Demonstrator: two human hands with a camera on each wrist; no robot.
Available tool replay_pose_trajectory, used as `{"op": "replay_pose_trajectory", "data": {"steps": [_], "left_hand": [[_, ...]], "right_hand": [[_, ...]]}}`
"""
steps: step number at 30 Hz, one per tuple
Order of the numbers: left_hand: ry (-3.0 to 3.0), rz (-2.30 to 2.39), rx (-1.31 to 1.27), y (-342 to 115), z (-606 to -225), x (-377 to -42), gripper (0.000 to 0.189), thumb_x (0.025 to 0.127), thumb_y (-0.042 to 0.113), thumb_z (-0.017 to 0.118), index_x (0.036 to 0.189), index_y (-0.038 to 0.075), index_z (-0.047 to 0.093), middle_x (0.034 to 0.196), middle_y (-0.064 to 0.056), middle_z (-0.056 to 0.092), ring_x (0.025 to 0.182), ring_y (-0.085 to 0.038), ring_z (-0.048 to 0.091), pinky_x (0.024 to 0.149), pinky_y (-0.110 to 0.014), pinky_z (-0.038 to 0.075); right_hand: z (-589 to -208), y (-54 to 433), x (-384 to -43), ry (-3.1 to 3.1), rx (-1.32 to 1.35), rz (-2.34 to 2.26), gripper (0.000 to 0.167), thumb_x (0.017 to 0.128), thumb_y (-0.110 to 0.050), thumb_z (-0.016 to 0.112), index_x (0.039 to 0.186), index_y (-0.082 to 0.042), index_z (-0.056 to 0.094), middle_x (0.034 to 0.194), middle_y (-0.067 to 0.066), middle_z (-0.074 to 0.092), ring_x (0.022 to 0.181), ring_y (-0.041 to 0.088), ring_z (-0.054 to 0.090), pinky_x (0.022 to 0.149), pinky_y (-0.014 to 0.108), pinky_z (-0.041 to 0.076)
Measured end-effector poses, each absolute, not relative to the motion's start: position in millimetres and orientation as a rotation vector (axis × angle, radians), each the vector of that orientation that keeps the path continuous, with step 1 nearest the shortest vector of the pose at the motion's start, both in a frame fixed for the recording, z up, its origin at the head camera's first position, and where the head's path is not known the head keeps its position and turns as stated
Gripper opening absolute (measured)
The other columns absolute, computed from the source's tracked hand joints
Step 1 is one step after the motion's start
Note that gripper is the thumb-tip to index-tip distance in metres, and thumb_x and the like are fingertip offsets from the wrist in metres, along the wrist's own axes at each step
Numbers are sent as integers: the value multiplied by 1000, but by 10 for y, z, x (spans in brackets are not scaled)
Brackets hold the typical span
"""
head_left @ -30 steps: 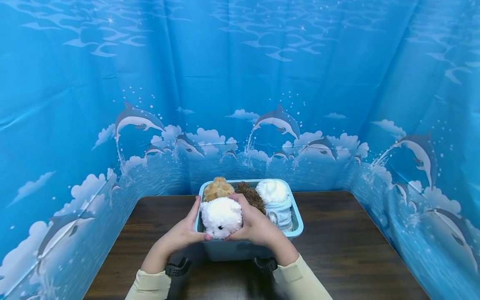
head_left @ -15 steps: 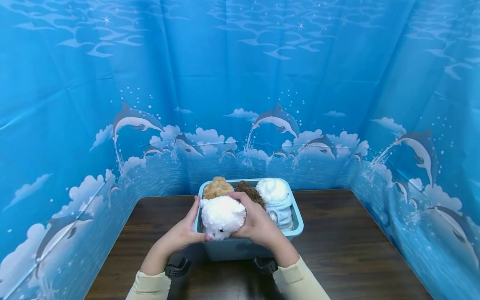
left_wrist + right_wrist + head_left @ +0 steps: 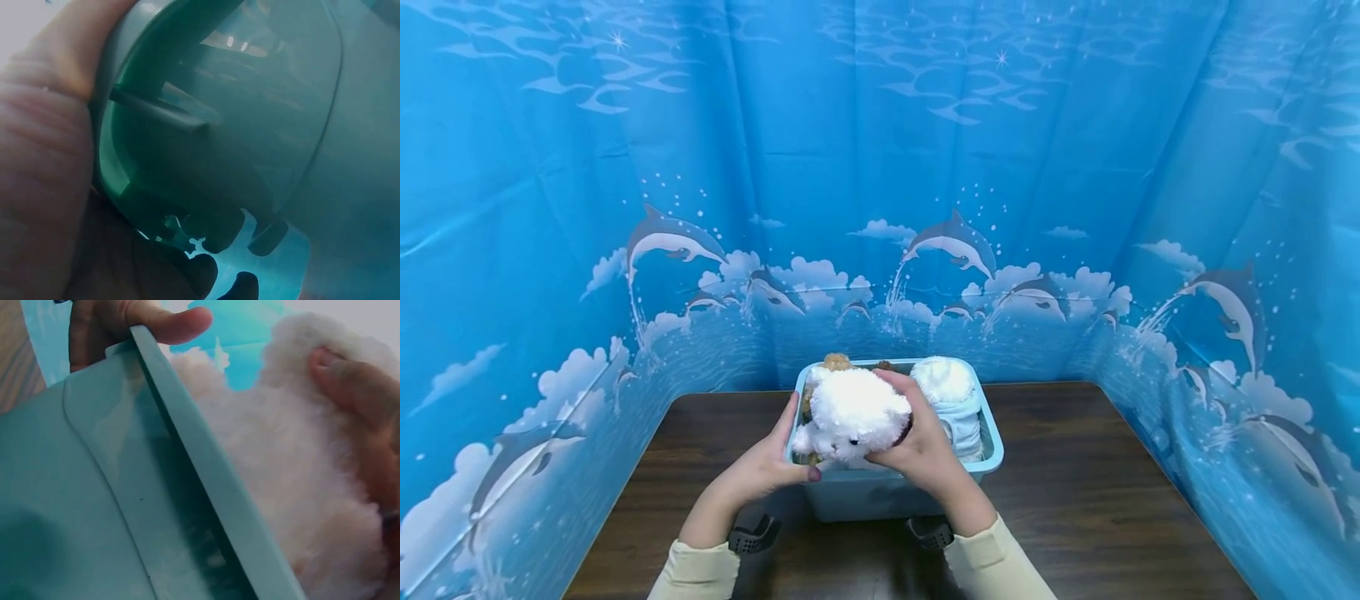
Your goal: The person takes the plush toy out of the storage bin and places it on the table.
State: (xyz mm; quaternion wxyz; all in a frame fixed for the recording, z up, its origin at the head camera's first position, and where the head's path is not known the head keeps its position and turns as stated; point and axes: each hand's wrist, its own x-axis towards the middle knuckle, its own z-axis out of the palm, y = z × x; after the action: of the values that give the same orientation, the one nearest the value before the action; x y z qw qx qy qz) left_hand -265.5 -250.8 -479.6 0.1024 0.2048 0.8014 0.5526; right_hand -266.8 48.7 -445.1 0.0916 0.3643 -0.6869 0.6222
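Note:
A white plush toy (image 3: 857,408) with dark eyes is tilted over the left half of a light blue plastic bin (image 3: 872,498). My right hand (image 3: 922,439) grips its head from the right; in the right wrist view the thumb presses into the white fur (image 3: 275,444). My left hand (image 3: 767,457) holds the bin's left side, thumb at the front rim. Behind the white toy, a tan plush toy (image 3: 837,362) and a dark brown plush toy (image 3: 885,365) are mostly hidden. Another white plush toy (image 3: 945,382) in pale blue cloth lies at the bin's right.
The bin stands on a dark wooden table (image 3: 1075,500). A blue curtain (image 3: 880,167) printed with dolphins and clouds surrounds the back and sides. Each wrist wears a black band (image 3: 755,536).
The white plush toy has risen and shifted back and right in my right hand, now covering more of the tan and brown toys. My left hand has stayed at the bin's left side.

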Motion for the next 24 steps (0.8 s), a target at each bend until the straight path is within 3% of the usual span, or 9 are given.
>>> {"op": "replay_pose_trajectory", "data": {"steps": [6,11,13,16,19,21,24], "left_hand": [[2319,1670,605,-2471,-4800,-2653,134,93,21,87,172,38,-20,184,-9,-2,155,-46,38,113,-54,54],[2377,1629,679,-2459,-4814,-2639,132,93,22,88,170,51,-15,185,-6,-3,164,-46,21,119,-63,47],[2399,1608,681,-2461,-4818,-2623,124,94,23,87,173,46,-5,184,-9,6,162,-45,25,119,-66,45],[2389,1591,625,-2460,-4809,-2606,113,94,28,87,174,36,8,178,-13,23,151,-41,40,114,-57,51],[2369,1591,524,-2461,-4791,-2595,109,93,35,87,172,37,12,170,-13,33,139,-35,51,107,-45,56],[2347,1614,479,-2465,-4780,-2596,115,93,35,88,171,43,4,171,-10,29,139,-33,50,105,-41,56],[2309,1673,500,-2475,-4778,-2617,123,93,28,87,171,46,-6,177,-8,19,146,-37,45,106,-42,55]], "right_hand": [[-4389,482,-2580,-1935,1128,1828,109,82,1,92,169,-21,29,165,9,43,146,30,47,111,47,54],[-4276,470,-2449,-1935,1209,1620,112,80,1,93,167,-12,24,164,16,42,146,28,45,114,49,53],[-4225,474,-2387,-1924,1219,1548,110,82,-1,94,167,-10,24,162,17,43,146,27,46,115,50,53],[-4129,504,-2299,-1863,1231,1482,103,88,-12,92,165,-9,23,162,19,42,146,26,47,117,48,51],[-4014,557,-2240,-1744,1253,1439,95,93,-28,88,163,-7,26,161,22,42,147,27,47,120,44,48],[-3938,601,-2214,-1653,1250,1394,89,96,-35,84,160,-6,30,160,21,43,147,27,47,122,41,46],[-3842,686,-2190,-1495,1224,1352,81,97,-34,84,155,-3,36,157,18,48,145,27,50,123,37,45]]}}
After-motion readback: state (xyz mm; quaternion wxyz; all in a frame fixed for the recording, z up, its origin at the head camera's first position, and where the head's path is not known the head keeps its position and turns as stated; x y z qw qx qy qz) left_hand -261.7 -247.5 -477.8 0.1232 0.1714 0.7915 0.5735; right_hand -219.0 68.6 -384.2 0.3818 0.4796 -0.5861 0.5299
